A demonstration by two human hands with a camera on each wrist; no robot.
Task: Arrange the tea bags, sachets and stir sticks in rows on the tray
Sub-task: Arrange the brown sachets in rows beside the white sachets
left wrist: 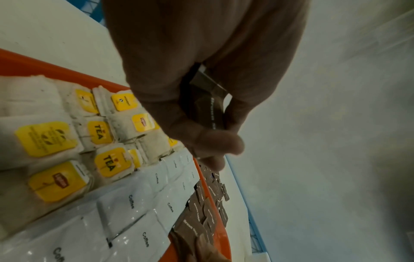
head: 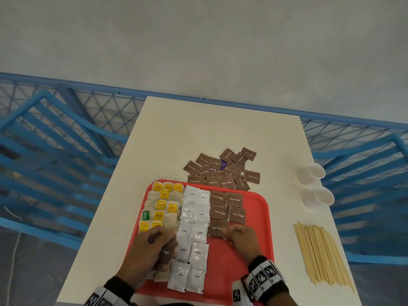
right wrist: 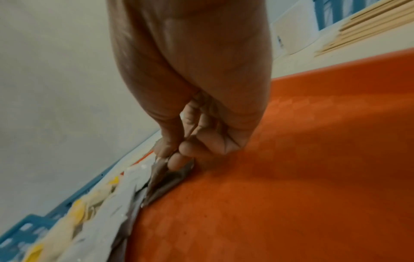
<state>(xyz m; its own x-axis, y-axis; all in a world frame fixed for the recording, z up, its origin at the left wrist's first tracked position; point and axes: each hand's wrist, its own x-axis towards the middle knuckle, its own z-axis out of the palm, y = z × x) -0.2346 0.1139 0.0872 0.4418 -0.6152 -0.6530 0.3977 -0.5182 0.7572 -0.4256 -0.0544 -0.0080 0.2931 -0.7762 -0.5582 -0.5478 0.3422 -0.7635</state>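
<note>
A red tray (head: 254,248) holds tea bags (head: 162,206) on its left, white coffee sachets (head: 195,233) in two columns down the middle, and brown sugar sachets (head: 227,206) in rows to their right. My left hand (head: 154,246) grips a small stack of brown sugar sachets (left wrist: 208,106) above the tea bags. My right hand (head: 239,236) pinches one brown sugar sachet (head: 217,228) at its near edge, low on the tray in the third row; in the right wrist view thumb and fingers (right wrist: 177,159) clamp that sachet (right wrist: 163,179). A pile of loose brown sachets (head: 223,171) lies beyond the tray.
Wooden stir sticks (head: 320,255) lie in a bundle on the white table (head: 198,133) right of the tray. Two white paper cups (head: 313,173) lie on their sides at the right edge. Blue metal frames surround the table. The tray's right part is bare.
</note>
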